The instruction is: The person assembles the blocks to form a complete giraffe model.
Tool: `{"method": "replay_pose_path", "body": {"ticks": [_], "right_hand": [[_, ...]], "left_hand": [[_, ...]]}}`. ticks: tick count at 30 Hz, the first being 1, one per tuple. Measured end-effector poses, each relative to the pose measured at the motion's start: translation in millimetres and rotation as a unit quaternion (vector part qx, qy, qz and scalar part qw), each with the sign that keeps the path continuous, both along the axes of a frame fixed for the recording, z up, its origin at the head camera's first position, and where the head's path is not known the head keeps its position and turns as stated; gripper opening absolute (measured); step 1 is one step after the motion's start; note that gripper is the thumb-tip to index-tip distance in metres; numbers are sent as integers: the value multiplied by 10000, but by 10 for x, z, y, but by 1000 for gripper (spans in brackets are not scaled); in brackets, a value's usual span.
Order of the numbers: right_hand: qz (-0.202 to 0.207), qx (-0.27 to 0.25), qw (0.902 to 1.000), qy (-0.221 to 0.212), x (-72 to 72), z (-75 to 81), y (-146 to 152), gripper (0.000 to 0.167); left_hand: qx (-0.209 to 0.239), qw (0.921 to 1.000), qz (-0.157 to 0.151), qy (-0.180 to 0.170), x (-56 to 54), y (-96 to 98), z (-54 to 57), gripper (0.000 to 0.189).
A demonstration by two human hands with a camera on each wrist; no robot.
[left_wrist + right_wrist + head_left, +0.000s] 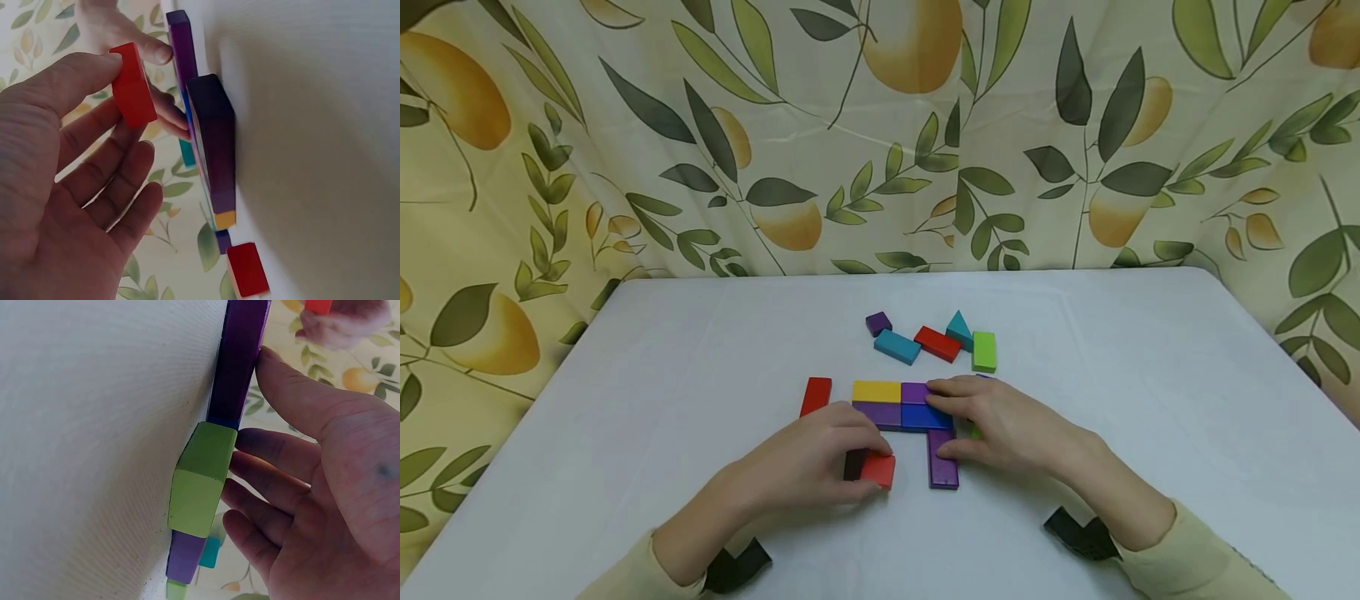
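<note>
My left hand pinches a red block between thumb and fingertips, held up off the table in the left wrist view. Beyond it, flat blocks lie side by side: a yellow block, a purple block and a blue block. A long purple block sticks out from their near side. The right hand rests over the right end of this group, its thumb at the long purple block and its fingertips at the blue block. A green block is mostly hidden beneath that hand in the head view.
Another red block lies left of the group. Farther back lie a dark purple cube, a teal block, a red block, a teal triangle and a light green block. A patterned curtain hangs behind the white table.
</note>
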State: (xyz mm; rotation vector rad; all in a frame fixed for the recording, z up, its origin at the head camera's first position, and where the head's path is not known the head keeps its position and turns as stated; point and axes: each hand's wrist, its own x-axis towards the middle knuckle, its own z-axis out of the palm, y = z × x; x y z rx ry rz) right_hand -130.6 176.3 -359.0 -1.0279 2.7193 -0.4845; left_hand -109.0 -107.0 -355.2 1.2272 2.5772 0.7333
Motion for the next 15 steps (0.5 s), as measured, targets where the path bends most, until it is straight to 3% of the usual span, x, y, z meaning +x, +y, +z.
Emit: {"method": "replay_pose_path", "body": {"ticks": [9, 15], "right_hand": [[41, -45, 10000, 10, 2, 7, 0, 63], [40, -80, 10000, -22, 3, 1, -3, 62]], "left_hand": [[-120, 9997, 160, -121, 114, -167, -25, 27], [-158, 9998, 71, -12, 139, -217, -80, 27]]}}
